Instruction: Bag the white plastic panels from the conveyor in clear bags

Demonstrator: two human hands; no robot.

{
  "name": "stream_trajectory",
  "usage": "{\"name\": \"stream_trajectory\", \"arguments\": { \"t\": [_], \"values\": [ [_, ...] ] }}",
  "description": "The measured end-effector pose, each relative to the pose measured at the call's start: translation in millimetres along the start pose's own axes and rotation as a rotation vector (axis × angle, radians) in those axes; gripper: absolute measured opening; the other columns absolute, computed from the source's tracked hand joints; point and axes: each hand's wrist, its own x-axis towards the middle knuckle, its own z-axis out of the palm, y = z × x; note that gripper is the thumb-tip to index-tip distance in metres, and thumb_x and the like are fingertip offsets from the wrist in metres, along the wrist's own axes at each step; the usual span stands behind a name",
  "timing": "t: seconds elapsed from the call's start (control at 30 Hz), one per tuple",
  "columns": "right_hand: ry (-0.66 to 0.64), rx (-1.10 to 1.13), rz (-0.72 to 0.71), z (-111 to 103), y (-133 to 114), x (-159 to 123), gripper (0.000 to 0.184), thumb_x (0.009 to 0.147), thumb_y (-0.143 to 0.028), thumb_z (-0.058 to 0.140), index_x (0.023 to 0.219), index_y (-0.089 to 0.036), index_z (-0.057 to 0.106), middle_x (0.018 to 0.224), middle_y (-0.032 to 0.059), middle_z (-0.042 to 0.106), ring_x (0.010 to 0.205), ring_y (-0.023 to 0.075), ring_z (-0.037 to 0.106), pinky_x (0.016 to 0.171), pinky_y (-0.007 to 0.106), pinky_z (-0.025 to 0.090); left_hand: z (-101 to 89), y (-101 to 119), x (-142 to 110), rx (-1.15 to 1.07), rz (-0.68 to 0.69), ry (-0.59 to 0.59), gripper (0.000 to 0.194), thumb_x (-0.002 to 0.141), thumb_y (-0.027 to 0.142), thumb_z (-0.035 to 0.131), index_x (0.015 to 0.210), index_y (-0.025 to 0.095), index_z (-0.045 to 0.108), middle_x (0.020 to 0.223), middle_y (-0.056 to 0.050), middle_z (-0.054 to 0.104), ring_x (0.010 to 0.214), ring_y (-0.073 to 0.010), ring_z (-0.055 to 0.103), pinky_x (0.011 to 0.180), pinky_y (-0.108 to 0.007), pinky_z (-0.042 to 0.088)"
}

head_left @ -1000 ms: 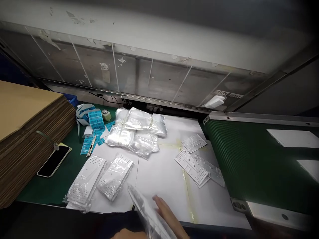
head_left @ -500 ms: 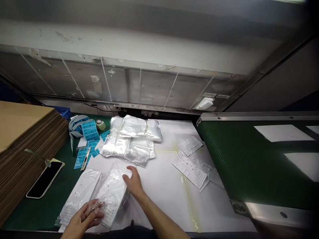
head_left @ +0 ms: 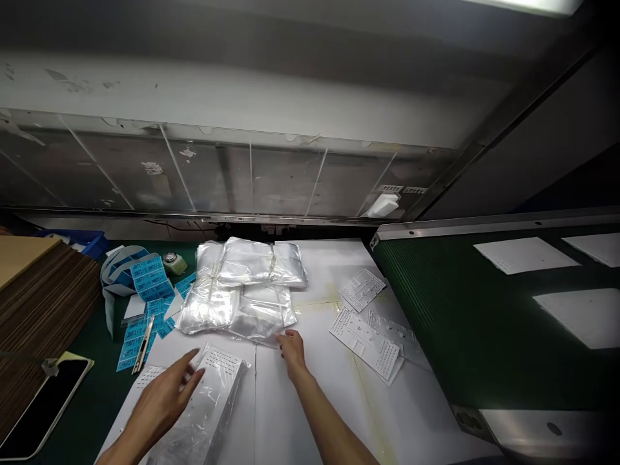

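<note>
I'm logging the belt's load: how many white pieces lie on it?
3 on the green belt: a far-left piece, a far-right piece and a near piece. More may lie beyond the picture's right edge.

Factory packing station, by the look of it. A green conveyor belt [head_left: 450,336] with flat white pieces [head_left: 527,254] on it is seen beside a paper-covered bench [head_left: 310,400]; clear plastic bags [head_left: 261,263], blue printed labels [head_left: 148,279], a cutter knife [head_left: 143,343] and stacked cardboard [head_left: 41,303] are laid out.
</note>
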Motion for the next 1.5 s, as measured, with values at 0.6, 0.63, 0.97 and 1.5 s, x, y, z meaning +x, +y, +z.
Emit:
{"name": "stream_trajectory", "arguments": {
  "t": [0.6,0.63,0.97,1.5],
  "values": [
    [0.01,-0.236,-0.43,-12,-170,127,0.022,0.086,-0.035,0.055,0.091,-0.014,0.06,0.086,0.0016,0.062,0.074,0.0133,0.059,0.071,0.032,0.048,61.0,85,140,0.292,0.771,0.087,0.035,0.088,0.01,0.033,0.12,0.018,0.045,0.115,-0.011,0.054,0.106,-0.0236,0.048,0.09,-0.039,0.039],
    [0.022,-0.237,-0.43,-13,-174,132,0.022,0.085,-0.034,0.057,0.094,-0.014,0.06,0.09,0.0025,0.062,0.078,0.0142,0.059,0.072,0.033,0.048,63.9,84,149,0.309,0.757,0.082,0.035,0.087,0.008,0.034,0.119,0.018,0.045,0.113,-0.012,0.055,0.104,-0.0239,0.048,0.088,-0.04,0.039],
    [0.199,-0.132,-0.296,-26,-87,53,0.024,0.079,-0.037,0.051,0.094,-0.021,0.06,0.092,0.0034,0.064,0.083,0.0176,0.057,0.073,0.027,0.044,105.0,93,177,0.419,0.656,0.039,0.017,0.09,0.019,0.039,0.09,0.016,0.055,0.089,-0.007,0.056,0.085,-0.0216,0.052,0.074,-0.036,0.04],
    [0.155,0.111,0.105,-22,9,59,0.033,0.086,-0.046,0.051,0.085,-0.014,0.057,0.072,-0.002,0.058,0.053,0.0072,0.052,0.05,0.022,0.044,116.7,102,176,0.472,0.636,0.014,0.015,0.09,0.026,0.046,0.09,0.014,0.056,0.088,-0.003,0.057,0.084,-0.0179,0.054,0.075,-0.036,0.043]
  ]
}}
